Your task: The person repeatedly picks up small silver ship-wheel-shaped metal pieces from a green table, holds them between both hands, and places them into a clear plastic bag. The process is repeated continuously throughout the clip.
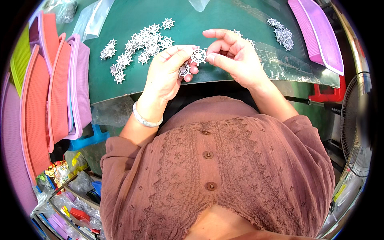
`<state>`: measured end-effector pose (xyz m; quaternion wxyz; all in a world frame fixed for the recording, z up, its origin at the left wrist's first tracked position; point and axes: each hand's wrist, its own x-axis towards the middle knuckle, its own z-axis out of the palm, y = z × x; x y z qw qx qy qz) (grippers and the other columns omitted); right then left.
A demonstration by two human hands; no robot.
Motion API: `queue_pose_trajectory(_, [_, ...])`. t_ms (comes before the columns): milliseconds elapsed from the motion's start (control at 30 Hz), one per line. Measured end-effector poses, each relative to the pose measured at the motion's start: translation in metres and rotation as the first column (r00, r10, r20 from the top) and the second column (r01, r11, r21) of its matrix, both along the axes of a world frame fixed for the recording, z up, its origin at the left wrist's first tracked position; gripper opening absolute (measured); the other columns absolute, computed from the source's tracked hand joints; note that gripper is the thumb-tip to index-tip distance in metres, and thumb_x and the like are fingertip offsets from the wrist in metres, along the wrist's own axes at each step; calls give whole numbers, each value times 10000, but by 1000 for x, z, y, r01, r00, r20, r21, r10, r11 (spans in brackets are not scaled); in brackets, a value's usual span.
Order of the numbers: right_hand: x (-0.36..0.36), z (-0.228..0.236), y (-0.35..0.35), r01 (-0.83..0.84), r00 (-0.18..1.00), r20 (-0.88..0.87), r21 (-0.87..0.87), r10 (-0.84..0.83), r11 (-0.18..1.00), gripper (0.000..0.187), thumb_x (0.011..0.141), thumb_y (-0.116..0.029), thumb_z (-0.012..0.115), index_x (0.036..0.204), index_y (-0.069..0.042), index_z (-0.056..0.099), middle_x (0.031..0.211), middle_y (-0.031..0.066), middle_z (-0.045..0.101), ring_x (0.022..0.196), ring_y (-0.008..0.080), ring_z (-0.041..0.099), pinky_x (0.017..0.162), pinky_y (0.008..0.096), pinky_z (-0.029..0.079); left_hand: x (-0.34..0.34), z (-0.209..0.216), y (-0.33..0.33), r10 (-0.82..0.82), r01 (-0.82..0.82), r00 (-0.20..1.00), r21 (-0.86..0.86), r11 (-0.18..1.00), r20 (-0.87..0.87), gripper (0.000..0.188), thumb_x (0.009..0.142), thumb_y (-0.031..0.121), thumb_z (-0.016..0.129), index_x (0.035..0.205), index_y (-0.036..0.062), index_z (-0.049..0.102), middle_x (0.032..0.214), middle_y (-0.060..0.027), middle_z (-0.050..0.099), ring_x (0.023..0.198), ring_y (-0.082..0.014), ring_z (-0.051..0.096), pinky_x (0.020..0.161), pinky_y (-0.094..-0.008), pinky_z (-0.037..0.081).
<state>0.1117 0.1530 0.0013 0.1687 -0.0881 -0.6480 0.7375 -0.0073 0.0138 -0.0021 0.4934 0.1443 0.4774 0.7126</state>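
Observation:
Over the table's near edge, my left hand [168,66] pinches a silver ship's-wheel charm [198,56] between thumb and fingertips. A second ship's-wheel charm [184,70] rests lower, against the curled fingers of the same hand. My right hand [234,56] comes in from the other side, its thumb tip at the right edge of the pinched charm. Its index finger is raised away from the thumb; the other fingers are bent and partly hidden. Beyond my left hand lies a loose heap of matching charms [146,40]. A few more charms [244,37] show behind my right hand.
The green table [224,16] also bears a small charm group [282,34] at the far right, beside a purple basket [316,36]. Pink and purple baskets [60,88] stand stacked at left. A black fan [356,124] stands at right. Clear plastic bags [94,18] lie far left.

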Motion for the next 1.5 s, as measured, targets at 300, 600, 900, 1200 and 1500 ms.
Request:
queue_pose_trajectory(300, [2,0,-6,-36,999,20,76,35,996,387,797,-28,594,1165,6,477,773,3,576,717,49,519,656,190,418,0,4,-1,15,-16,1000,-2,1000,-16,197,874,182,562,928,2,622,733,-37,600,580,-90,553,447,-199,410])
queue_pose_trajectory(600, [3,0,-8,-65,997,39,79,62,995,423,806,-8,588,1208,-8,458,798,-9,565,734,43,509,680,190,404,0,2,-2,27,-27,1000,-11,1000,11,247,882,212,554,959,-17,601,735,-59,606,566,-98,547,438,-200,407])
queue_pose_trajectory(900, [4,-1,-10,218,972,-202,559,-123,800,375,769,-4,596,1133,-60,528,754,27,596,708,83,556,630,248,462,-5,1,-5,-143,145,987,-21,989,79,274,885,275,549,980,22,592,752,-42,597,602,-105,560,461,-206,411])
queue_pose_trajectory(1200, [4,-3,-4,320,941,-291,604,-171,730,431,749,60,573,1156,-75,531,812,40,625,770,130,603,664,251,476,2,3,-3,-126,125,992,70,990,10,227,837,47,579,1061,13,565,839,-50,601,700,-124,596,532,-203,453])
queue_pose_trajectory(1500, [6,-15,1,187,965,-233,294,-119,938,428,792,54,531,1205,-47,481,946,70,596,847,122,561,767,243,453,6,1,1,-69,75,994,65,995,-88,303,830,15,560,1129,-27,533,907,-77,598,763,-134,588,583,-212,467])
